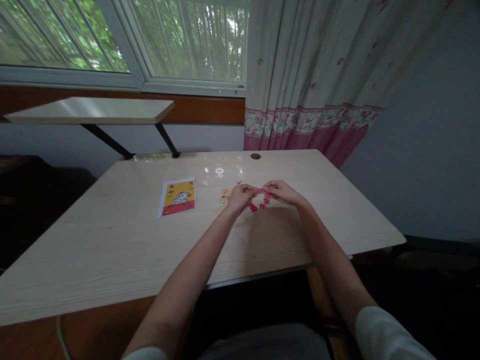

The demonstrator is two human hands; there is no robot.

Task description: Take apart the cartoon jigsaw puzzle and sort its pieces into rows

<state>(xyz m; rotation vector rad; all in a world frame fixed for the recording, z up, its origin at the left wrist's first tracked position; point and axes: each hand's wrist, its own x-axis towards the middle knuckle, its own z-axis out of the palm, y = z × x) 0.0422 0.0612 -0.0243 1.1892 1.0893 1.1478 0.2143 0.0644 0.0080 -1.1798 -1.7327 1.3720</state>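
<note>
My left hand (241, 196) and my right hand (284, 192) meet above the desk, fingers pinched close together. Between and below them, small red jigsaw pieces (262, 205) form a loose curve on the desktop. Both hands' fingertips are closed at the upper end of this curve, on red pieces partly hidden by the fingers. Yellowish pieces (226, 194) lie just left of my left hand, partly covered by it. Farther left rests a picture card (179, 197) showing a white cartoon animal on yellow and red.
The pale wooden desk (123, 245) has a round brown cable hole (255, 156) at its back edge. A raised shelf (93, 110) on black legs stands at the back left. Behind are a window (187, 45) and a patterned curtain (311, 65).
</note>
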